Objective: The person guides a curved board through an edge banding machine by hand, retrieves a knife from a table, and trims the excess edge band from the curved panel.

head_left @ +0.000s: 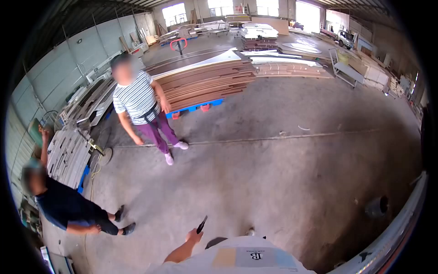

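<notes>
Near the bottom centre, my left hand (194,236) is closed round a dark, slim tool (202,224) whose narrow tip points up and slightly right over the concrete floor. The tool's exact kind is too small to make out. My forearm comes in from the lower edge, beside my light shirt (255,258) with a printed panel. My right hand does not show.
A person in a striped shirt (133,98) stands at upper left, another in dark clothes (68,203) at lower left. Stacked brown boards (205,80) lie on a blue pallet (196,108) behind. A bucket (377,207) and a long metal edge (392,233) are at right.
</notes>
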Demonstrator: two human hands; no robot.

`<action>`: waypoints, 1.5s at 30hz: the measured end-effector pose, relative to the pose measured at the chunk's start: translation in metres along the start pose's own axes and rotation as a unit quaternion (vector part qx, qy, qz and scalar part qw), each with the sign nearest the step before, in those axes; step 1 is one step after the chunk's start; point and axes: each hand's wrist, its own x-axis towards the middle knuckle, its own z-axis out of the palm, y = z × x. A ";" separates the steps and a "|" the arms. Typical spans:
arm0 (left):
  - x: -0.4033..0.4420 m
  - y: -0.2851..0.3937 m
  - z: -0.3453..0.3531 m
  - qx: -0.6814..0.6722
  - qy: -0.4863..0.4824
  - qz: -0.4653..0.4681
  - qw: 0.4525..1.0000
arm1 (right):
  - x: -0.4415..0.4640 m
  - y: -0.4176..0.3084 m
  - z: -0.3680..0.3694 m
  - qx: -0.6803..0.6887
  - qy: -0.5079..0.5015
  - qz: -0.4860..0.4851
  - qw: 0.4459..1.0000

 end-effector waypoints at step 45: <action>0.833 1.071 -0.336 -0.576 0.128 -0.111 0.800 | 1.349 -0.725 -0.993 0.246 0.039 -0.113 0.962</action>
